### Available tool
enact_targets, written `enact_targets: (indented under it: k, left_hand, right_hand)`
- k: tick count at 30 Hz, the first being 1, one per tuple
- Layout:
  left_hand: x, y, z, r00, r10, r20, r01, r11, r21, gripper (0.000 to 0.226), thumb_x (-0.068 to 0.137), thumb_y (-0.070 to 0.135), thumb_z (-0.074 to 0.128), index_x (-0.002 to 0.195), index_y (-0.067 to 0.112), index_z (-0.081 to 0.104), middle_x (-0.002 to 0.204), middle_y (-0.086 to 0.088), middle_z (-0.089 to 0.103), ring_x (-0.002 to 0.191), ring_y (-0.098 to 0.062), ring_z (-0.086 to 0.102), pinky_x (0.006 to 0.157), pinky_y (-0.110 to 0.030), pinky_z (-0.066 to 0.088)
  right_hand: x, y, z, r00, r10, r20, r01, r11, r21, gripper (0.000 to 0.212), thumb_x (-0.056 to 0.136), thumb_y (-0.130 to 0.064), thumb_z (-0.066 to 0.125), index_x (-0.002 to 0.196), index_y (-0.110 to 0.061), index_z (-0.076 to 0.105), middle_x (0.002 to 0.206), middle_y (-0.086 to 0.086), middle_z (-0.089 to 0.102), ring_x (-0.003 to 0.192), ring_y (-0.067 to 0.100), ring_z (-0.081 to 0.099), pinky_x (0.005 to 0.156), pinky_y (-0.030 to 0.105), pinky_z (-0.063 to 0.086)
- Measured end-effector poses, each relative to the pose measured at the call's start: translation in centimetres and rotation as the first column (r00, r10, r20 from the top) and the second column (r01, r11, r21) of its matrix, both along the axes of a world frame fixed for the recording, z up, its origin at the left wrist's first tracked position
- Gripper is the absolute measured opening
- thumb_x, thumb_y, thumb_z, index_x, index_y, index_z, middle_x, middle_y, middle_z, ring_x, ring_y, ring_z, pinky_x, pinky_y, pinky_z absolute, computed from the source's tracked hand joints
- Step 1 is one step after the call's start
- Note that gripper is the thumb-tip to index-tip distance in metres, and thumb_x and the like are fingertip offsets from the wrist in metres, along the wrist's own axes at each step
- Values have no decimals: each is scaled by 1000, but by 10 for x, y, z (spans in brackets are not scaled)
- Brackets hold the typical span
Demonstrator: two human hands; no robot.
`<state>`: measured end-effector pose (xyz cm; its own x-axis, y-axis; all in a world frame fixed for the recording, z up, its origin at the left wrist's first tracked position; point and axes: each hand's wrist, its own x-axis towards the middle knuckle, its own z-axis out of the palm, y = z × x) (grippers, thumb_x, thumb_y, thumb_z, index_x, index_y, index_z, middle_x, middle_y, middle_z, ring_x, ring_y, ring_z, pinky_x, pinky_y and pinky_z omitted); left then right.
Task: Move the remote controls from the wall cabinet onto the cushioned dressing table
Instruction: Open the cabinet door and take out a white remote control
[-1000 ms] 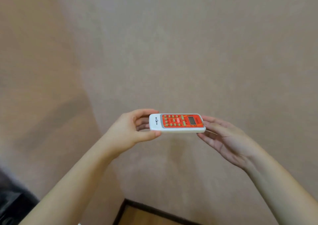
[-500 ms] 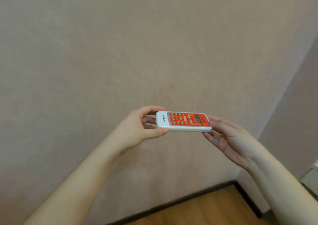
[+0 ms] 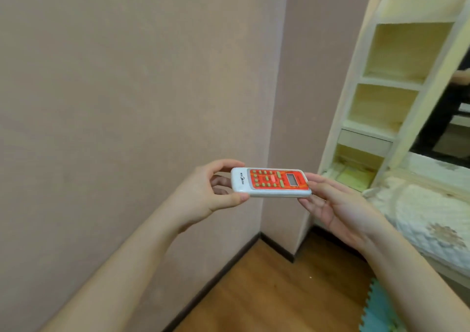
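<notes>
In front of the pinkish-beige wall corner (image 3: pixel 277 128), in the head view, a white rectangular plastic remote control with an orange-red button face and a small grey display (image 3: pixel 271 182) is held in the air, lying nearly flat with its face up and its long axis running left to right. The left hand (image 3: pixel 203 194) grips the remote's white left end: the thumb lies along the near edge and the index finger curls over the far edge, with the other fingers tucked behind. The right hand (image 3: pixel 335 204) is at the remote's right end, palm turned up, its fairly straight fingers touching the underside and the end by the display; whether they pinch it or merely support it cannot be told. Both bare forearms reach in from the bottom of the view.

To the right of the corner stands a pale cream wooden shelf unit with open cubbies (image 3: pixel 381 97), and beside that, further right, a dark mirror (image 3: pixel 447 118) in a cream frame. Below the shelf unit and right of the remote lies a white quilted cushioned surface with a floral pattern (image 3: pixel 432 214); the remote is above and to the left of it, not touching it. At the foot of the corner runs a dark skirting board (image 3: pixel 229 263) over a brown wooden floor (image 3: pixel 267 293), and a teal foam mat (image 3: pixel 379 311) lies on the floor to the lower right.
</notes>
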<state>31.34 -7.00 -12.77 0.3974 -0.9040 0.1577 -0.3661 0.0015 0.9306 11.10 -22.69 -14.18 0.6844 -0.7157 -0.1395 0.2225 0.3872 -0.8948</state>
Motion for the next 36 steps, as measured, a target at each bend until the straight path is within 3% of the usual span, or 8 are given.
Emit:
enact_targets:
  k: [5,13,18,23,28,32,36]
  left_hand:
    - [-60,-73,0,991,-121,54,120,993,19,50,73,11,81,116,29,62,103,4,72,97,-14,67,84,-28,57]
    - [-151,-181,-12,941,-308,142,298,950,91,51,71,24,83,115,36,61,104,16,70,99,-8,66,87,-36,56]
    - [-192,-235,-25,899,-407,163,387,911,143,51,72,29,83,117,38,60,106,18,69,102,-6,64,89,-37,56]
    - [-214,-287,-35,856,-489,169,463,870,171,54,68,38,82,118,42,59,110,18,68,104,-8,63,90,-41,55]
    - [-219,-340,-50,817,-563,123,537,821,194,54,70,28,83,118,37,60,111,13,68,97,-6,65,89,-35,54]
    - [-212,-380,-60,787,-610,92,586,786,194,51,72,20,82,117,34,61,110,13,68,90,-2,65,77,-19,51]
    - [-198,-420,-67,753,-654,70,635,750,182,51,73,18,82,117,32,61,111,13,67,91,-5,64,73,-17,51]
  right_hand:
    - [-75,-42,-4,989,-144,-20,144,989,-20,28,90,-7,57,117,-4,61,107,14,72,99,21,70,75,24,58]
    - [-193,-101,-13,958,-285,-47,284,959,-10,27,90,-11,59,117,-7,61,105,12,73,100,21,69,83,28,57]
    - [-244,-131,-26,934,-351,-57,354,935,33,26,91,-11,59,116,-8,62,105,13,73,101,22,69,78,24,58]
    - [-271,-159,-38,889,-452,-66,457,885,88,22,90,-10,59,112,-10,63,98,11,75,95,20,71,67,19,57]
    - [-277,-193,-52,846,-524,-96,532,840,107,22,90,-9,59,112,-9,62,98,10,75,95,20,71,70,21,58]
    - [-272,-222,-58,818,-563,-117,573,815,86,27,89,-8,61,116,-6,61,104,12,73,98,21,70,78,25,58]
    - [-261,-248,-60,805,-577,-137,587,809,44,27,89,-8,60,116,-5,61,105,12,73,100,22,69,82,27,57]
